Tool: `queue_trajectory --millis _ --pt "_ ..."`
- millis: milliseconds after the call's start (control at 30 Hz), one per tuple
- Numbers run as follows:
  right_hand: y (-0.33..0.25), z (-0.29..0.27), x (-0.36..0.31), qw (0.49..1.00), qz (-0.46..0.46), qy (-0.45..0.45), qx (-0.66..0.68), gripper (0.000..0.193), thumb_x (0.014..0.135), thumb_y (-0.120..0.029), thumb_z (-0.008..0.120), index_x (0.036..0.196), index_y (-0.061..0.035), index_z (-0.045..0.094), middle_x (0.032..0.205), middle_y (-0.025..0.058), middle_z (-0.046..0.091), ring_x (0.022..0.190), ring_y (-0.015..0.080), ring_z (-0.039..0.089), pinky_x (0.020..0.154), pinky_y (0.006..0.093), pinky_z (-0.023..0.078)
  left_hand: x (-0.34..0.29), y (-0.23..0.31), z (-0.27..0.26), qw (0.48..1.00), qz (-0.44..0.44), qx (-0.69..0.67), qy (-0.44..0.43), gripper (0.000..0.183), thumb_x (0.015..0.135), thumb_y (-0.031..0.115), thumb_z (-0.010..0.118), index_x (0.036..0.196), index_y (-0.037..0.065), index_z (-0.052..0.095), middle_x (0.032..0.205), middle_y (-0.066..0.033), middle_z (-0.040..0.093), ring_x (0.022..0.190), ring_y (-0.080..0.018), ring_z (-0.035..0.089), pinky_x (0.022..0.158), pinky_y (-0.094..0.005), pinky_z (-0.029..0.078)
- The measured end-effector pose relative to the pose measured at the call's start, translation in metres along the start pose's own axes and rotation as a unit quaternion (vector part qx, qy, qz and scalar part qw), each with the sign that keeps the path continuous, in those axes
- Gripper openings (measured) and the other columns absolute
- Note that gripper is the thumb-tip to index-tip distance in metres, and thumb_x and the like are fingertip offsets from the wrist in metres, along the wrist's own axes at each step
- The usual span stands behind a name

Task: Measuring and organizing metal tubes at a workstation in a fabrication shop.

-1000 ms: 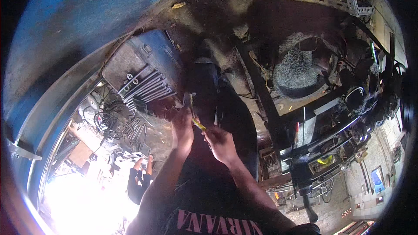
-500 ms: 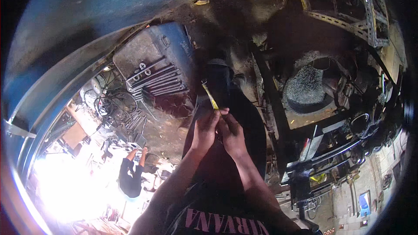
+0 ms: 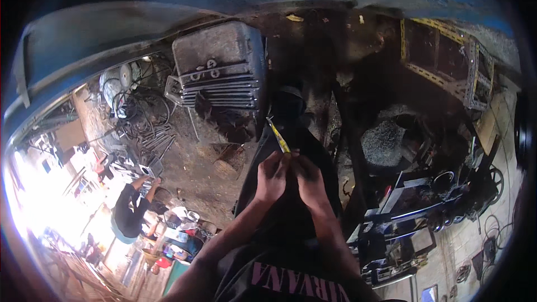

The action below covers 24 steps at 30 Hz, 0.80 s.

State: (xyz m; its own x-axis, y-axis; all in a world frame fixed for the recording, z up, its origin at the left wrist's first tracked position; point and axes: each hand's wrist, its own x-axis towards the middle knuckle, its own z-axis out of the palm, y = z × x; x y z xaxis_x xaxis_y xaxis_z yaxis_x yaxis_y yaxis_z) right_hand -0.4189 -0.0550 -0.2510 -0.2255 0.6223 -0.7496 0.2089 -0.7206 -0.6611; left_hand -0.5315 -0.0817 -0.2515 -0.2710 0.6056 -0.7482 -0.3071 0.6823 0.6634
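Both hands are together in front of my dark trousers, their fingertips meeting. My left hand (image 3: pixel 272 178) is closed, thumb and fingers pinching the near end of a slim yellow thing (image 3: pixel 278 137) with a pale, narrow tip. It points away from me and a little left; its exact kind is too small to make out. Beside it, my right hand (image 3: pixel 309 180) is also closed, fingers curled against the same near end. My fingers hide that end.
Several metal rods (image 3: pixel 224 90) and a few rings lie on a worn metal case (image 3: pixel 215 42) ahead left. Cables (image 3: pixel 140 109) tangle further left. A person (image 3: pixel 130 212) crouches lower left. Grey shavings (image 3: pixel 383 142) are heaped at right, below a slotted metal frame (image 3: pixel 439 75).
My view has shifted, so the case and crouching person sit elsewhere in the picture. Both hands still hold the yellow thing, which has turned slightly and appears nearer my body.
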Motion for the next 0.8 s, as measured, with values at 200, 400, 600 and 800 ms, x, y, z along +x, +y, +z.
queue_trajectory --millis 200,400,600,800 --pt "-0.013 0.003 -0.045 0.972 0.222 -0.054 0.049 0.024 0.096 -0.016 0.05 0.107 0.0019 0.062 0.096 0.0145 0.066 0.086 0.0221 0.064 0.076 0.0315 0.05 -0.03 0.036 -0.017 0.998 0.055 0.012 0.037 0.023 0.099 0.01 0.049 0.103 -0.004 0.067 0.102 -0.0096 0.068 0.094 -0.0129 0.062 0.083 -0.0274 0.047" --pt "-0.022 0.003 -0.085 0.98 -0.066 -0.038 -0.184 0.035 0.099 -0.027 0.046 0.105 0.0044 0.061 0.098 0.0198 0.065 0.09 0.0343 0.062 0.083 0.0381 0.047 -0.082 0.028 -0.027 0.986 0.104 -0.13 0.031 0.019 0.097 0.005 0.051 0.11 -0.005 0.061 0.111 -0.0094 0.067 0.102 -0.0125 0.061 0.091 -0.0259 0.046" --pt "-0.038 0.015 -0.112 0.981 0.054 -0.029 -0.186 0.034 0.099 -0.025 0.045 0.11 0.0034 0.059 0.098 0.0211 0.064 0.091 0.0344 0.063 0.082 0.0379 0.048 -0.11 0.052 -0.052 0.984 0.163 -0.053 0.048 0.012 0.092 0.006 0.057 0.095 -0.005 0.062 0.093 -0.0118 0.068 0.086 -0.0136 0.062 0.078 -0.0285 0.048" --pt "-0.074 0.022 -0.117 0.879 -0.278 -0.038 -0.386 0.032 0.095 -0.017 0.047 0.117 0.0035 0.057 0.102 0.0231 0.065 0.101 0.0368 0.063 0.087 0.0373 0.048 -0.115 0.059 -0.049 0.979 0.187 -0.026 0.074 0.009 0.089 0.006 0.058 0.088 -0.003 0.06 0.076 -0.0108 0.066 0.069 -0.014 0.061 0.063 -0.0302 0.048"
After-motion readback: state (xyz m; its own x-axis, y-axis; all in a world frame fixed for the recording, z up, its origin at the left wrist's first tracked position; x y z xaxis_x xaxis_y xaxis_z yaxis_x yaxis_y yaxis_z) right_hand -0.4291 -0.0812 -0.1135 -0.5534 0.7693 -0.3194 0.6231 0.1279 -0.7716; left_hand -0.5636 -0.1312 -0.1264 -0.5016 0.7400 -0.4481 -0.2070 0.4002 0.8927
